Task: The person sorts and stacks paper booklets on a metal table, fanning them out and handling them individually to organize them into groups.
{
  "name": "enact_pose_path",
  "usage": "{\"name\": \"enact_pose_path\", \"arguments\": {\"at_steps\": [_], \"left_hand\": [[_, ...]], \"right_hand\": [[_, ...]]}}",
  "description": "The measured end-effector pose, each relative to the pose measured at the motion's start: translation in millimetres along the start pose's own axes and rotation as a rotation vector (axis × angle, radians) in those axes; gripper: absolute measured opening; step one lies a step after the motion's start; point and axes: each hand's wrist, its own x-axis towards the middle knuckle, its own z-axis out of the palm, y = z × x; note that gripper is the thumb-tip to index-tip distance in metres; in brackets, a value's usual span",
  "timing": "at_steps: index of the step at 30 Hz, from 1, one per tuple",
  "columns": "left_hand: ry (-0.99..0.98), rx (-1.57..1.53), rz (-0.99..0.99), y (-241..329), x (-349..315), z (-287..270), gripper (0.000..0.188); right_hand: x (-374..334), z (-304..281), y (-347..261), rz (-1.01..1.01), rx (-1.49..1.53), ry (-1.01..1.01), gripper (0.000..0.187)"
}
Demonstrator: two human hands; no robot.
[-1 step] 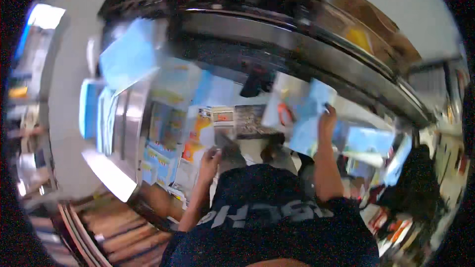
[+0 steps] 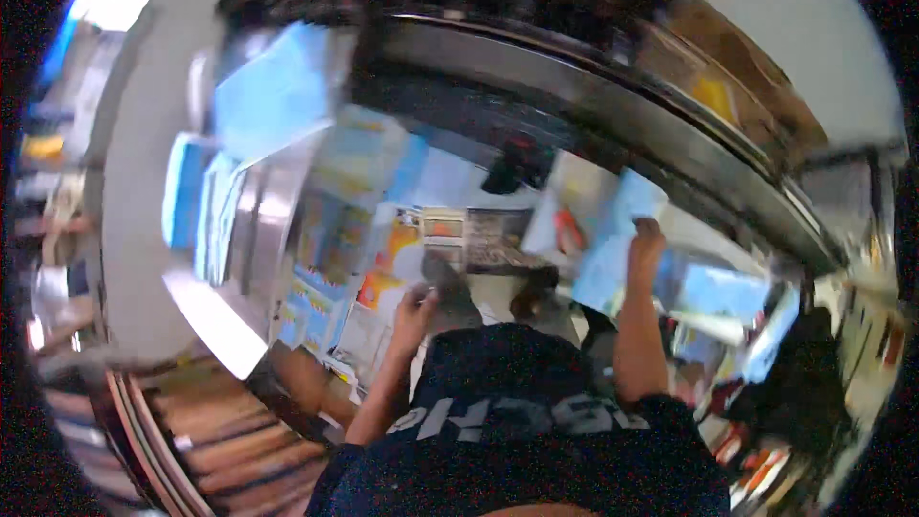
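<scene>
My right hand (image 2: pixel 648 239) is closed at the edge of a light blue sheet (image 2: pixel 608 249), its fingers bent over the upper right part. Directly left of that sheet, and seemingly joined to it, is a white page (image 2: pixel 565 201) with a blurred orange-red shape. My left hand (image 2: pixel 414 314) hangs lower, fingers curled together, beside my grey-clad leg. Whether anything small is in it, blur hides. Closest to it lies a white printed sheet with orange and yellow patches (image 2: pixel 388 258).
Printed packs in blue and yellow (image 2: pixel 321 273) lie on the left, by a pale box-like block (image 2: pixel 268 201). A large blue sheet (image 2: pixel 278 86) stands behind them. Brown board-like items (image 2: pixel 230 412) are lower left. A dark metal shelf edge (image 2: pixel 536 62) crosses the back.
The whole view has shifted slightly, so things sit a little further right. The blue sheet and the white page look tilted a bit differently; both hands keep nearly the same pose.
</scene>
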Motion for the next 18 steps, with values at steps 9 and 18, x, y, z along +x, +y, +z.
{"name": "enact_pose_path", "arguments": {"at_steps": [9, 18], "left_hand": [[0.278, -0.399, 0.154, 86, 48, -134, 0.038], [0.075, -1.105, 0.025, 158, 171, -259, 0.057]], "right_hand": [[82, 10, -306, -0.113, 0.486, -0.286, 0.039], [188, 105, -630, -0.861, 0.347, -0.468, 0.075]]}}
